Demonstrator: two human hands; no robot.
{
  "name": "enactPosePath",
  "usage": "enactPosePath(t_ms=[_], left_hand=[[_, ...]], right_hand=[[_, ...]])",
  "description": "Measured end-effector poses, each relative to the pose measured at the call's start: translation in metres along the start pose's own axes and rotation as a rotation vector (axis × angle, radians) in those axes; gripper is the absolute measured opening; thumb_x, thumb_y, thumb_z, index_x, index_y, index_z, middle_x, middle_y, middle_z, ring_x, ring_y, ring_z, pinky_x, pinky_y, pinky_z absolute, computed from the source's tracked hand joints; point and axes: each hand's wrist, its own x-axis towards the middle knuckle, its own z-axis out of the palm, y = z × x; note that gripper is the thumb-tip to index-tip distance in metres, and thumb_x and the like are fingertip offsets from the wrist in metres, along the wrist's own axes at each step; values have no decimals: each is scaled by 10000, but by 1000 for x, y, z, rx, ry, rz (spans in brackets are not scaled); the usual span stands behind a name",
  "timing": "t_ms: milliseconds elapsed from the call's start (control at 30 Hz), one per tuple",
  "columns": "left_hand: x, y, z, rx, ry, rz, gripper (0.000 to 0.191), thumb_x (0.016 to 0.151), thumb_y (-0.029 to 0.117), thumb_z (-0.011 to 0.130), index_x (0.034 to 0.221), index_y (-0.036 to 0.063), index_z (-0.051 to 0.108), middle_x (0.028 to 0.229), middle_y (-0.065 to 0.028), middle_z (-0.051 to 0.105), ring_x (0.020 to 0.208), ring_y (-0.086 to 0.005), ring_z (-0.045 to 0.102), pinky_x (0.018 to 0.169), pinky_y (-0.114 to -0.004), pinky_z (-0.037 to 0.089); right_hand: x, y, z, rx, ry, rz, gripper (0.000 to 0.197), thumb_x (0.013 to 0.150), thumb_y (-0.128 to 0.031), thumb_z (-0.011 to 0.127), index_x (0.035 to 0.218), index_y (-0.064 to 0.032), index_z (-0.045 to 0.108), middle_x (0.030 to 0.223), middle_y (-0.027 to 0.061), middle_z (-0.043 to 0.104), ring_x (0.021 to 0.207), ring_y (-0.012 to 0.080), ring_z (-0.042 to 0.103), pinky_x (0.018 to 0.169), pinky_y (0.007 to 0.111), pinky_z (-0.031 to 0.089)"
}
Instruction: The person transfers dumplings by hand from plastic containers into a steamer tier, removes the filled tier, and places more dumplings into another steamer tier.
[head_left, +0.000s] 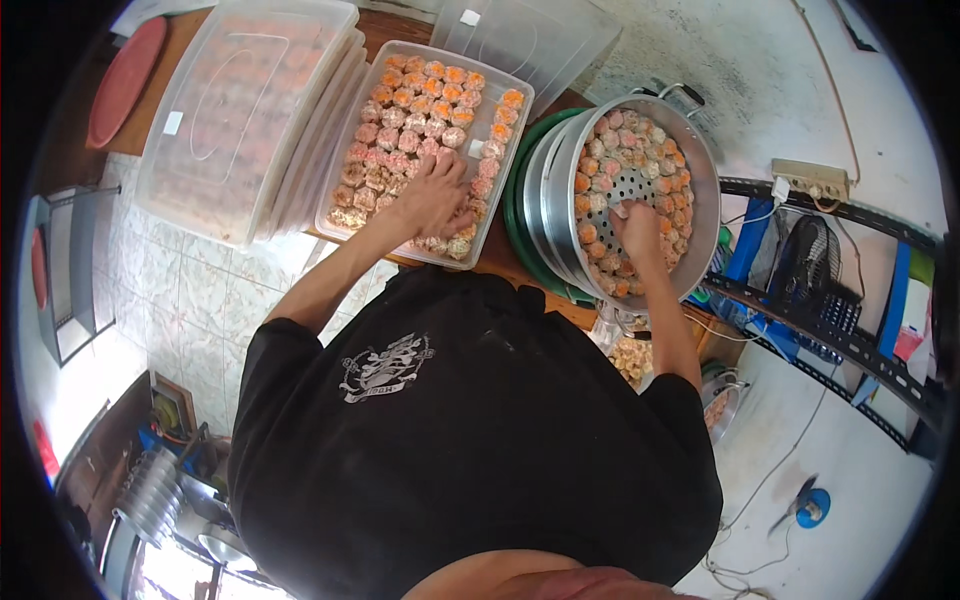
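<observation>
Rows of dumplings (409, 140) with orange, pink and brown tops fill much of a translucent plastic tray (525, 97). Over the tray's lower right part is my left hand (439, 195), its fingers down among the dumplings; whether it grips one is hidden. To the right, a round aluminium steamer pot (709, 225) holds more dumplings (671, 199) around a bare patch of its perforated steamer plate (630, 187). My right hand (637, 229) is inside the pot above this patch, fingers bent together, with something small and pale at the fingertips, probably a dumpling.
Stacked lidded plastic containers (217, 112) stand left of the tray, with a red round lid (127, 82) beyond. A translucent container (517, 37) leans behind. The pot sits by a green basin (517, 217). Right are a metal rack (817, 322) and power outlet (810, 176).
</observation>
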Motion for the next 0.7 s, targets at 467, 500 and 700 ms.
enactPosePath(t_ms=[467,500,700], left_hand=[[24,26,-62,-1215,325,-491,345,942,167,758,1256,41,692,1108,-164,698,919,-287,708,788,-414,552],[39,40,-76,-1422,372,-544,314,950,156,747,1237,33,707,1093,-170,701,850,-275,714,737,-393,566],[128,126,-109,-707,353,-213,447,903,200,818,1267,-20,683,1024,-183,718,907,-301,719,810,-380,580]], right_hand=[[10,20,-10,19,-142,36,354,887,-224,831,1147,10,779,1134,230,678,895,418,708,872,477,576],[6,20,-8,-4,-291,66,371,888,-250,831,1148,10,779,1179,224,673,903,424,707,877,483,575],[-11,37,-7,205,-38,-206,308,879,-165,815,1149,-20,788,1191,177,703,951,371,727,849,466,580]])
